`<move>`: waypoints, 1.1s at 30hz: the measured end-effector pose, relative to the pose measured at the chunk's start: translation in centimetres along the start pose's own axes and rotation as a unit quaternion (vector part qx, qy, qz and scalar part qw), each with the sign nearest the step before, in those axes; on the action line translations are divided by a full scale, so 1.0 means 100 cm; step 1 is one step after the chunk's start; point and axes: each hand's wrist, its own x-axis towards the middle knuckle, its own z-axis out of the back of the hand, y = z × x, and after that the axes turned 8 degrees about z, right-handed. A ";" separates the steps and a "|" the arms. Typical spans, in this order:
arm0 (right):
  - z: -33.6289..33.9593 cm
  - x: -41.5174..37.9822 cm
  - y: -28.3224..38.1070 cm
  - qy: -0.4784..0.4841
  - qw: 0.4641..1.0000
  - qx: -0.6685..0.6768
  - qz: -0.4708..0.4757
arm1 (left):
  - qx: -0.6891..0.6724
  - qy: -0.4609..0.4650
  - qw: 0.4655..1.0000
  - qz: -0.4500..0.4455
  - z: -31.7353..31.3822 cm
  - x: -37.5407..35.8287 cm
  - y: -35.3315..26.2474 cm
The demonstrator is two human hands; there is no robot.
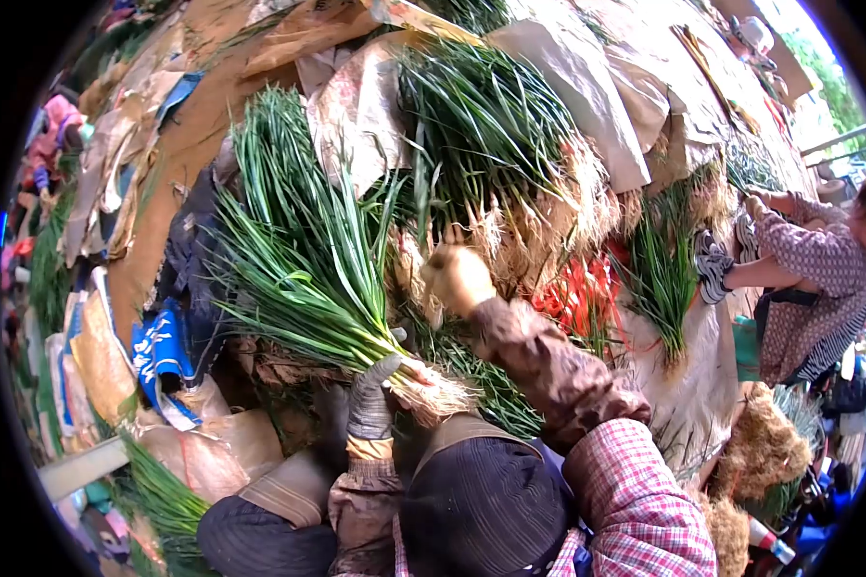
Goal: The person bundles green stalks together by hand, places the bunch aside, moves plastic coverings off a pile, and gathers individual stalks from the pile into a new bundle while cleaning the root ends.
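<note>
My left hand [375, 380], in a grey glove, is wrapped around the lower stalks of a large bunch of green onions [322, 279]. Its leaves fan out up and left, and its pale roots [431, 392] point right over my knees. My right hand [460, 277], in a tan glove and slightly blurred, is closed beside the root ends of another pile of green onions [486, 115]. A pale stalk shows just below its fingers, but what it grips is partly hidden.
Red ties [582, 293] lie right of my right forearm. Another onion bunch [659, 264] rests on pale sheeting [688, 385]. At right a person [813, 260] in a patterned top sits close by. Loose green leaves [496, 389] lie before my knees, and a blue-and-white bag [164, 351] is at left.
</note>
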 end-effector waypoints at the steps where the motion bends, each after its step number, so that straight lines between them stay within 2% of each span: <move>1: 0.001 -0.026 0.008 0.049 0.998 0.035 0.033 | 0.077 0.041 0.995 -0.050 0.001 0.001 0.003; 2: 0.009 -0.048 0.024 0.099 0.990 0.069 0.067 | 0.090 0.031 0.994 -0.058 0.001 0.002 0.003; 4: 0.020 -0.064 0.045 0.141 0.989 0.046 0.014 | 0.074 -0.067 0.994 -0.041 0.001 0.008 0.007; 5: 0.015 -0.064 0.040 0.117 0.986 0.115 -0.016 | 0.078 -0.099 0.992 -0.027 -0.002 0.011 0.009; 7: 0.008 -0.056 0.032 0.073 0.979 0.188 -0.034 | 0.121 -0.112 0.984 -0.071 -0.017 0.016 0.017; 8: 0.005 -0.051 0.035 0.064 0.967 0.238 -0.059 | 0.107 -0.100 0.989 -0.033 -0.022 0.011 0.009; 9: 0.003 -0.055 0.037 0.034 0.967 0.246 -0.058 | 0.091 -0.088 0.992 0.004 -0.026 0.004 -0.002; 12: 0.005 -0.072 0.040 0.058 0.984 0.158 0.056 | 0.113 -0.106 0.987 -0.052 -0.020 0.004 0.001; 13: 0.003 -0.075 0.038 0.057 0.982 0.177 0.043 | 0.135 -0.125 0.980 -0.079 -0.020 0.005 0.003; 14: 0.013 -0.078 0.044 0.086 0.968 0.234 -0.001 | 0.200 -0.177 0.951 -0.157 -0.050 0.001 0.002; 15: 0.014 -0.078 0.040 0.086 0.942 0.319 -0.054 | 0.100 -0.091 0.990 -0.034 -0.031 0.017 0.003; 16: 0.014 -0.079 0.038 0.084 0.907 0.398 -0.108 | 0.119 -0.076 0.988 -0.063 -0.015 0.015 0.013; 18: 0.003 -0.077 0.033 0.063 0.815 0.515 -0.259 | 0.056 -0.083 0.990 -0.100 -0.012 0.024 0.025; 19: -0.004 -0.077 0.022 0.086 0.815 0.515 -0.250 | 0.028 -0.065 0.994 -0.086 -0.011 0.026 0.026; 20: -0.012 -0.076 0.018 0.051 0.852 0.467 -0.233 | -0.070 -0.047 0.990 -0.113 -0.033 0.019 0.025; 22: -0.035 -0.076 -0.021 0.054 0.889 0.397 -0.223 | -0.069 0.025 0.993 -0.097 -0.030 0.013 0.016; 23: -0.016 -0.078 -0.008 0.117 0.898 0.353 -0.236 | -0.124 0.002 0.985 -0.120 -0.043 0.009 0.018; 24: -0.020 -0.078 -0.026 0.191 0.942 0.241 -0.135 | -0.125 0.005 0.986 -0.110 -0.045 0.005 0.016; 25: -0.030 -0.077 -0.052 0.258 0.958 0.123 -0.030 | -0.126 0.009 0.987 -0.099 -0.046 0.003 0.014; 26: -0.037 -0.075 -0.066 0.317 0.945 0.001 0.078 | -0.121 0.002 0.988 -0.094 -0.039 0.005 0.016; 27: -0.025 -0.071 -0.045 0.197 0.964 -0.089 0.153 | -0.117 -0.004 0.989 -0.089 -0.032 0.008 0.017; 28: -0.010 -0.063 -0.025 0.083 0.989 -0.090 0.083 | -0.112 -0.011 0.990 -0.084 -0.025 0.011 0.019; 29: -0.007 -0.043 -0.024 0.013 0.990 -0.137 0.032 | -0.103 -0.005 0.992 -0.072 -0.028 0.010 0.015; 30: -0.001 -0.025 -0.025 -0.065 0.976 -0.185 0.090 | -0.093 0.001 0.994 -0.060 -0.030 0.011 0.012; 32: 0.003 0.018 -0.024 -0.015 0.980 -0.199 -0.015 | -0.081 -0.012 0.993 -0.090 -0.023 0.015 0.014; 33: 0.006 0.030 -0.020 -0.005 0.973 -0.229 -0.027 | -0.074 -0.019 0.992 -0.104 -0.021 0.016 0.014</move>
